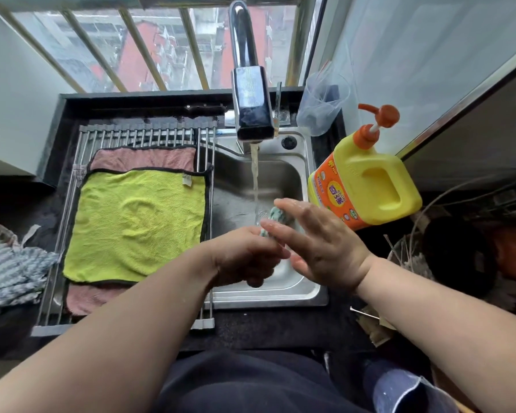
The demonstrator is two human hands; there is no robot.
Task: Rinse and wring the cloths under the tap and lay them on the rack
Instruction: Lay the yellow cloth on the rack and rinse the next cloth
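- Under the water stream (254, 180), over the sink (280, 174), a small teal cloth (278, 215) is bunched between both hands. I judge it is held there so the flow runs through it and the drips fall into the basin.
- The left hand (245, 260) curls round the cloth's near end and grips it, so most of that end is hidden inside the fist.
- The right hand (322, 245) is spread with straight fingers laid against the cloth's far part, and teal shows past its fingertips. It presses rather than grasps, which looks like rinsing, not yet a wringing twist.
- The tap (248, 99) stands directly above, its spout over the basin's back edge.
- Left of the basin, the rack (146, 135) carries a green cloth (134, 225) spread flat on a pink cloth (143, 158), probably so both drain and air. Bare bars remain only along the far edge.
- Further left, a striped cloth (9, 272) lies heaped on the desk (251, 326), off the rack, likely waiting its turn.
- Right of the sink stand a detergent bottle (367, 186) and a plastic cup (322, 105), near the right hand but apart from it.
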